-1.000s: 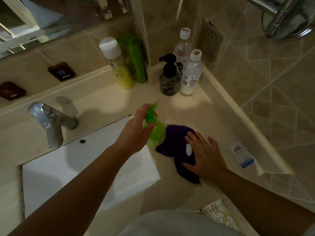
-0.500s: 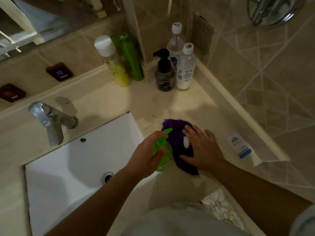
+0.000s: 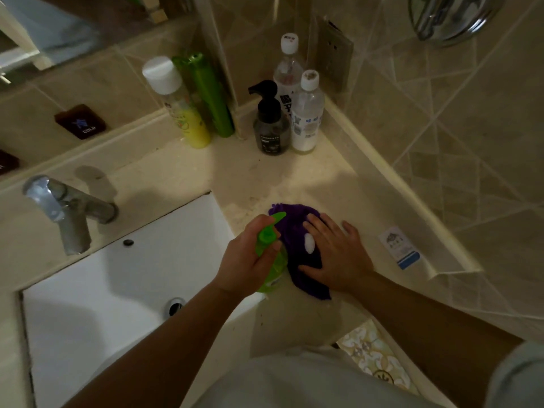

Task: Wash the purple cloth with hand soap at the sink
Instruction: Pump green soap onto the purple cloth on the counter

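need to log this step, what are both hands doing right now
Left hand: grips the green soap pump bottle.
Right hand: open, fingers flat, pressing on the purple cloth, holding nothing.

My counter (image 3: 294, 178) is pale stone with the white sink (image 3: 117, 290) set into it. On it lie the purple cloth (image 3: 294, 228) under my flat right hand (image 3: 335, 254), a small card (image 3: 400, 248) near the wall, and bottles in the back corner: yellow (image 3: 188, 119), green (image 3: 212, 98), a black pump bottle (image 3: 269, 128) and two clear ones (image 3: 306, 122).
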